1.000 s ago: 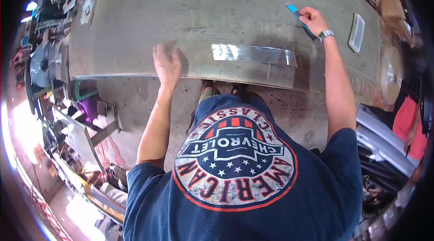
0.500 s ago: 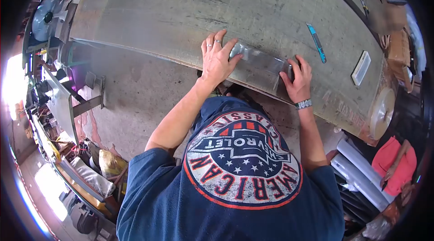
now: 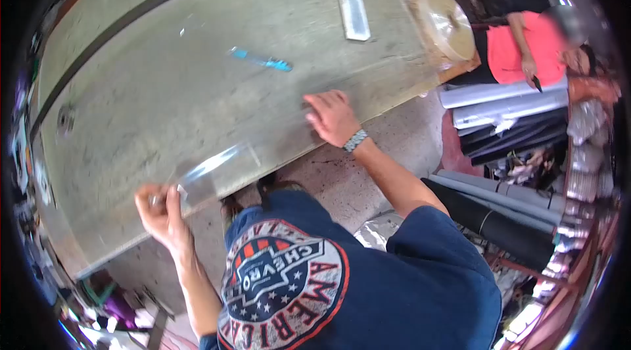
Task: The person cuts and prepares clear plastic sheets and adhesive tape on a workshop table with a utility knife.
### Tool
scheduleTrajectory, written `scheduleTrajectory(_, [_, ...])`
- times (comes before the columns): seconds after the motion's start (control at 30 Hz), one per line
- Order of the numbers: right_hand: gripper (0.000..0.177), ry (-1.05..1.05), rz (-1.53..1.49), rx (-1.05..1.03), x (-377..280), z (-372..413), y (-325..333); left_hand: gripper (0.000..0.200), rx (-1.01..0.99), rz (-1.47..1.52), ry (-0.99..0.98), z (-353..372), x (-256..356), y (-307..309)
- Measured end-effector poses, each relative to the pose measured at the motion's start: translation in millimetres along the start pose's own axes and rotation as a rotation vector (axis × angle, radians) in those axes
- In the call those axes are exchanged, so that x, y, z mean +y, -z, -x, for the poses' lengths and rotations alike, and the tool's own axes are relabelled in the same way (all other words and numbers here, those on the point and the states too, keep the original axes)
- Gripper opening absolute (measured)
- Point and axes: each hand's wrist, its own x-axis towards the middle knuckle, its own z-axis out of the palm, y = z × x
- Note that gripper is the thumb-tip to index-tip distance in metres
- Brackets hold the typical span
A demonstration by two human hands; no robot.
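Head view: film [image 3: 222,164] along the near edge of the surface [image 3: 125,140].
Left hand [image 3: 162,213] curls at the film's left end, blurred: whether its grip pinches film cannot be told. Right hand [image 3: 333,118], beyond the right end: grip fairly wide, nothing seen in it. Advised: even finger pressure, film parallel to the edge.
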Motion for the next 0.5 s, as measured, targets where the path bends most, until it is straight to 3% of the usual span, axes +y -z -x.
scheduleTrajectory(0.1, [0.035, -0.142, 0.298, 0.132, 101, 27, 39, 0.028, -0.005, -0.045, 0.014, 8, 9, 11])
scheduleTrajectory(0.23, [0.043, -0.407, 0.476, 0.195, 218, 63, 73, 0.034, -0.031, 0.067, 0.027, 4, 4, 14])
scheduleTrajectory(0.33, [0.045, -0.396, 0.446, 0.07, 214, 73, 70, 0.036, -0.032, 0.099, 0.065, -6, -9, 24])
scheduleTrajectory(0.5, [0.043, -0.44, 0.385, 0.082, 182, 96, 62, 0.037, -0.053, 0.141, 0.101, -19, -21, 42])
